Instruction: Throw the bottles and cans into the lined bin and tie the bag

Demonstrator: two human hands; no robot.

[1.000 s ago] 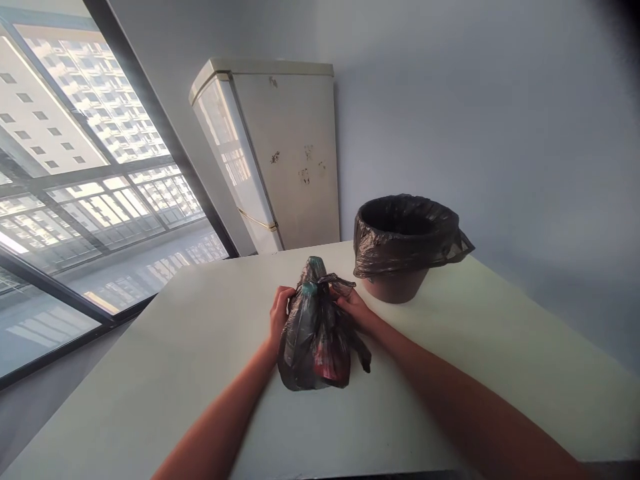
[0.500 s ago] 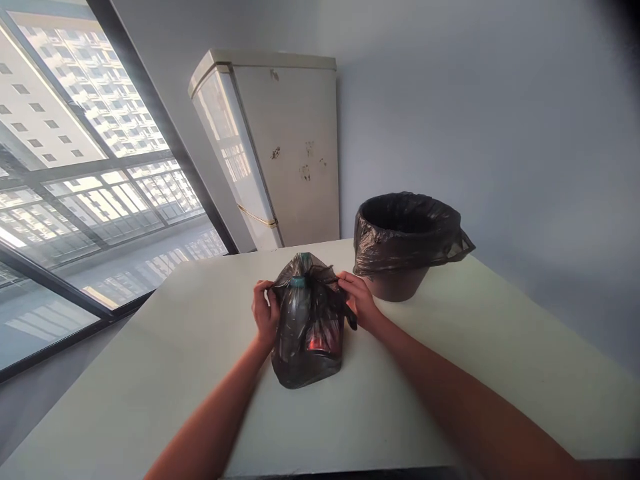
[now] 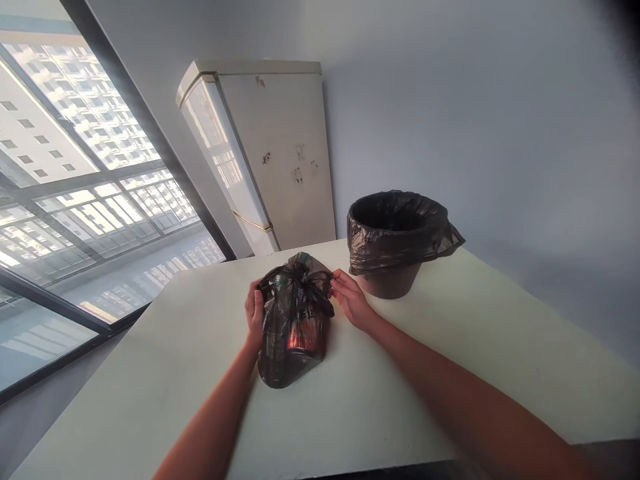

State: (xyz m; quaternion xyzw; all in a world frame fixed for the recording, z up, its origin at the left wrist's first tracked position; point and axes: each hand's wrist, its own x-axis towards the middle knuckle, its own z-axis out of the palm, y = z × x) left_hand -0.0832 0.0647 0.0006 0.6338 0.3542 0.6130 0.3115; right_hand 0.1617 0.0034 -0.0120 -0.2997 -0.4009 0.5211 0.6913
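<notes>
A thin black garbage bag, knotted at its top, stands on the pale table in front of me. Through its film show a red can and, dimly at the upper left, the greenish cap of a bottle. My left hand is closed on the bag's upper left side, thumb on the near face. On the other side, my right hand pinches a corner of the bag near the knot between its fingertips.
Behind my right hand stands a trash bin with a black liner folded over its rim. The pale table runs to the wall at right. Beyond it is a white fridge; a large window fills the left.
The bag's top has been drawn tighter, so the knot now shows plainly at its middle and the bottle is less visible. The whole view has shifted slightly.
</notes>
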